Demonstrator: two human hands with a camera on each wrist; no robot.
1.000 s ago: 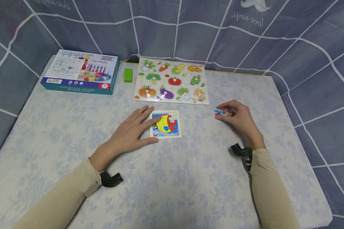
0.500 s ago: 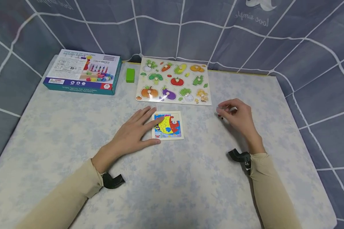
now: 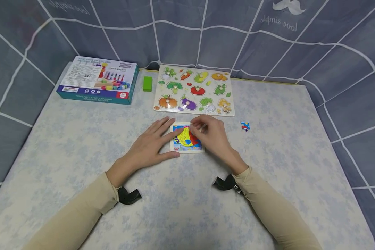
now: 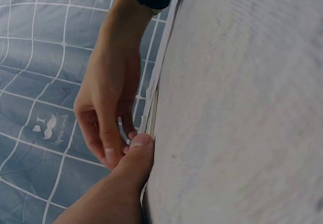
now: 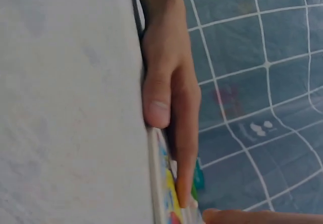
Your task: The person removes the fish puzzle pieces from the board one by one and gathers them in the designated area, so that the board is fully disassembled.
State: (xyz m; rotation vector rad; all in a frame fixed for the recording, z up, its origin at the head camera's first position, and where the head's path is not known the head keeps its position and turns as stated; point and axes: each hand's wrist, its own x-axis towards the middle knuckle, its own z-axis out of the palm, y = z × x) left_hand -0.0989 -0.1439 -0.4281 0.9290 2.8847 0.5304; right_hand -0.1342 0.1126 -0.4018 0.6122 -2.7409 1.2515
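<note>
A small framed jigsaw puzzle (image 3: 188,151) with a yellow and red fish picture lies on the table. My left hand (image 3: 150,144) rests flat with spread fingers over its left side, the index finger reaching onto the picture. At the upper right corner of the puzzle, my right hand (image 3: 213,137) has its thumb and index finger bent close together. Its fingertips cover that corner, and whether they pinch a piece is hidden. One loose puzzle piece (image 3: 245,126), blue and red, lies on the table to the right. The right wrist view shows the puzzle frame (image 5: 155,168) edge-on.
Behind the puzzle lies a vegetable peg board (image 3: 193,89). A green block (image 3: 147,84) and a bead toy box (image 3: 97,80) stand to its left. A grey curtain (image 3: 175,41) with white lines hangs along the table's back and sides.
The right hand set the blue and red puzzle piece down on the table at the right, then moved left to the puzzle. The left hand keeps its place on the puzzle.
</note>
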